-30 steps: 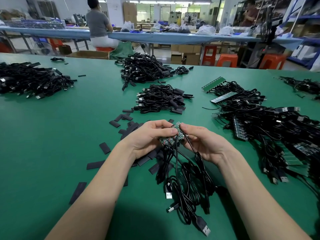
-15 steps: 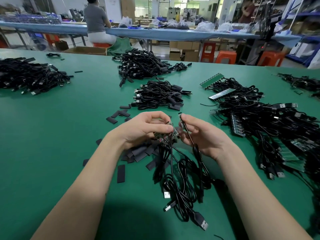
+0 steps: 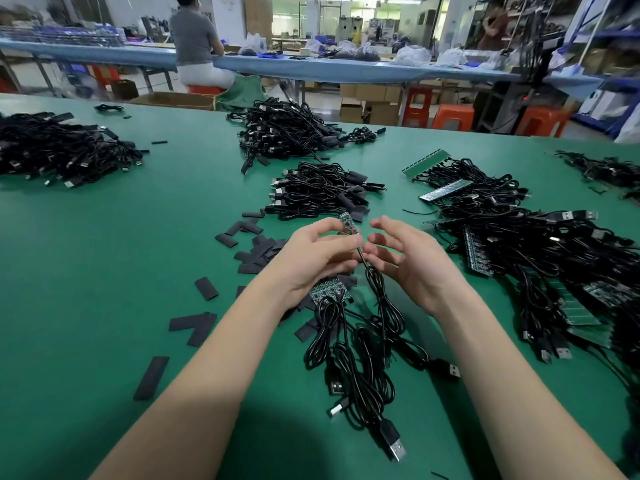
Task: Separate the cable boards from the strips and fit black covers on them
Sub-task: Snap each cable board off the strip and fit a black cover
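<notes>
My left hand (image 3: 317,256) pinches one small green cable board (image 3: 347,221) at its fingertips; the board's black cable (image 3: 375,289) hangs down to the table. The rest of the board strip (image 3: 327,289) lies on the mat under my left wrist, its cables (image 3: 349,362) trailing toward me. My right hand (image 3: 412,259) hovers just right of the board with fingers spread, holding nothing. Flat black covers (image 3: 258,252) lie scattered left of my hands.
A pile of covered cables (image 3: 322,192) lies just beyond my hands. A large heap of cables on green strips (image 3: 540,251) fills the right side. More cable piles sit far left (image 3: 59,150) and far centre (image 3: 287,131). A person sits at the blue bench behind.
The single board has come off the strip and now sits in my left fingertips. The strip dropped to the mat. My right hand let go and opened.
</notes>
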